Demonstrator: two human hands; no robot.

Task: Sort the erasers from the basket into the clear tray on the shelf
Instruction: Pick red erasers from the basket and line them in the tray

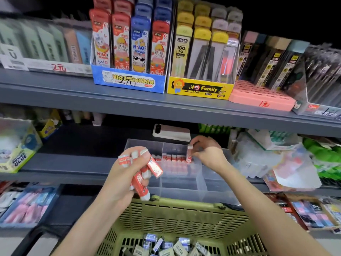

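My left hand (pixel 127 174) grips a bunch of several red-and-white erasers (pixel 147 170) in front of the clear tray (pixel 203 183) on the middle shelf. My right hand (pixel 206 152) pinches one red-and-white eraser (pixel 189 154) upright at the right end of a row of erasers (pixel 173 157) standing in the tray's back compartment. Below, the green basket (pixel 177 217) holds several blue-and-white and grey erasers (pixel 166 246).
A phone (pixel 171 133) lies on the shelf behind the tray. Glue boxes (pixel 16 150) stand to the left, plastic bags of goods (pixel 287 161) to the right. The upper shelf (pixel 110 95) carries lead refill boxes. Lower trays flank the basket.
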